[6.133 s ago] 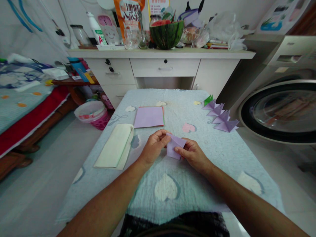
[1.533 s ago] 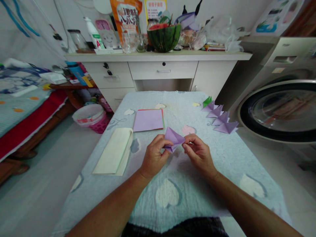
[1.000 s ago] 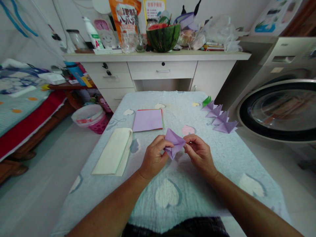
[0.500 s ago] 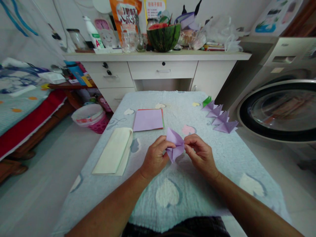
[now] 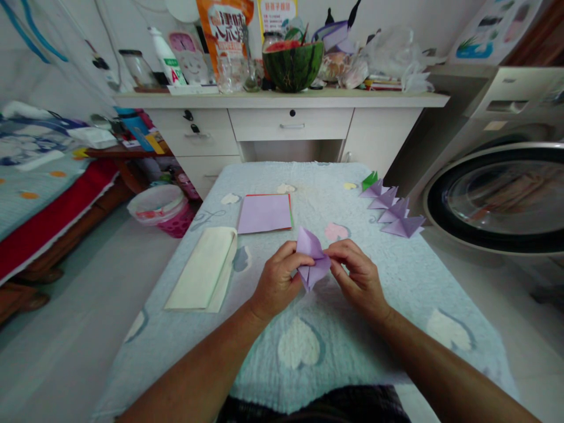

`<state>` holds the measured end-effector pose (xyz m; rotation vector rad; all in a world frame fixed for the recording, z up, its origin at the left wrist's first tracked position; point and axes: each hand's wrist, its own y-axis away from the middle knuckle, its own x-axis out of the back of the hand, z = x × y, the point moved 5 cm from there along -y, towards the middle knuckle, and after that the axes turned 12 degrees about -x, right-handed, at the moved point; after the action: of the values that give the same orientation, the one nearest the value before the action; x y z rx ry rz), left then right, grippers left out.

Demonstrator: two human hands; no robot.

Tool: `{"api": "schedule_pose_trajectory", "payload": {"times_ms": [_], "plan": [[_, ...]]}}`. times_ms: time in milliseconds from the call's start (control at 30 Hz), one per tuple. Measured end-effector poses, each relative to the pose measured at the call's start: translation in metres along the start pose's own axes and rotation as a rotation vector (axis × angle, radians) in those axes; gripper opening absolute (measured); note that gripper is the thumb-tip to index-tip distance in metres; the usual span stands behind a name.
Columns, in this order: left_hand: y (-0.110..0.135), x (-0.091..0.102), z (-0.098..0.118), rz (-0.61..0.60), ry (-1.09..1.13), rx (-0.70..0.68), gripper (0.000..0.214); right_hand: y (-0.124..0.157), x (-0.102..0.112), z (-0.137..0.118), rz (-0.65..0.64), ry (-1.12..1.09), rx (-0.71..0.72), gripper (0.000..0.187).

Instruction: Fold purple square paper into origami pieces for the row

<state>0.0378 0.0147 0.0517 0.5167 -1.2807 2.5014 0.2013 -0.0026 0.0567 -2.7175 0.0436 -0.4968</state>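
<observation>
A folded piece of purple origami paper (image 5: 311, 244) is held over the near middle of the table. My left hand (image 5: 278, 276) pinches it from the left, thumb lying across its centre. On the other side my right hand (image 5: 358, 275) has its thumb and forefinger closed at the paper's right edge. The paper's upper flap stands up and a pointed part hangs below. Just beyond lies a stack of square paper (image 5: 265, 214), purple on top with red and green edges showing.
Several folded purple pieces (image 5: 403, 222) and a green one (image 5: 369, 180) line the table's right edge. A pale folded sheet (image 5: 200, 273) lies left on the patterned tablecloth (image 5: 352, 364). Behind stands a white cabinet (image 5: 291, 101) bearing a cut watermelon (image 5: 293, 67).
The right thumb and forefinger have shifted slightly left along the purple paper's edge, and its right side looks a little differently bent. The left hand stays in place.
</observation>
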Motion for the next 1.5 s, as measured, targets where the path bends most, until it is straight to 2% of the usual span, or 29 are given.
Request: {"api": "schedule_pose_trajectory", "payload": {"times_ms": [167, 300, 533, 700, 933, 1267, 1433, 1500], "plan": [[0.000, -0.002, 0.002, -0.036, -0.006, -0.009, 0.027, 0.000, 0.001, 0.008, 0.039, -0.100, -0.053, 0.007], [-0.001, -0.002, 0.002, -0.050, -0.026, -0.016, 0.027, 0.001, 0.000, 0.007, 0.019, -0.074, -0.038, 0.005], [0.000, 0.000, 0.000, -0.024, -0.032, -0.016, 0.028, 0.003, 0.001, 0.012, 0.045, -0.090, -0.095, 0.007], [0.000, -0.001, 0.000, -0.007, -0.032, -0.019, 0.021, 0.002, 0.001, 0.008, 0.033, -0.073, -0.047, 0.009], [-0.001, 0.001, 0.002, -0.002, -0.051, -0.013, 0.018, 0.001, 0.002, -0.007, 0.029, 0.025, 0.072, 0.015], [-0.003, 0.005, 0.004, 0.012, -0.052, -0.024, 0.020, 0.003, 0.001, -0.004, 0.002, 0.018, 0.094, 0.026], [-0.003, 0.003, 0.005, 0.000, -0.016, -0.017, 0.021, 0.003, 0.003, 0.004, 0.039, -0.093, 0.051, 0.046], [-0.003, 0.003, 0.005, -0.006, -0.020, -0.013, 0.021, 0.003, 0.002, 0.001, 0.012, -0.080, 0.077, 0.044]]}}
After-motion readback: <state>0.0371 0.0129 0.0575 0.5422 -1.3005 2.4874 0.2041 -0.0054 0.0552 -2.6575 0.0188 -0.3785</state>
